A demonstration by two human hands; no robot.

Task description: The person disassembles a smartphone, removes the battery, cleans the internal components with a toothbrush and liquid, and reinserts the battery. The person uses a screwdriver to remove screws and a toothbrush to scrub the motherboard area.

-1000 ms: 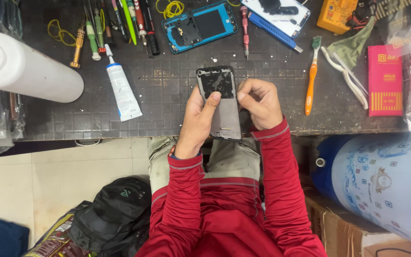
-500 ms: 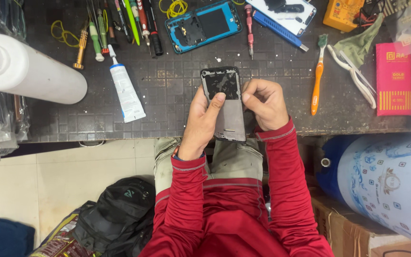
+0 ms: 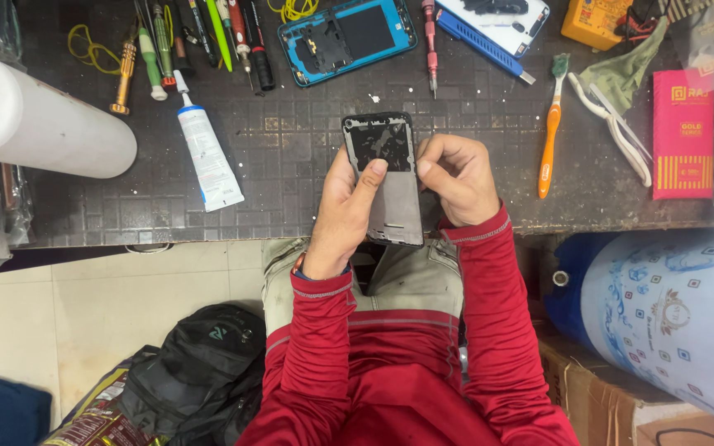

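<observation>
Grey phone frame (image 3: 386,177) clamped in both grips | glue tube (image 3: 206,154), toothbrush (image 3: 550,136) flank

Two phones (image 3: 383,177), perhaps seven screwdrivers (image 3: 154,54).

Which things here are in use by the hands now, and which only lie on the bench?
In use:
left hand
right hand
phone frame, held by both

Lying about:
white tube
blue phone shell
orange toothbrush
screwdrivers
red box
white bottle

Bright, even overhead light; sharp, soft shadows
</observation>
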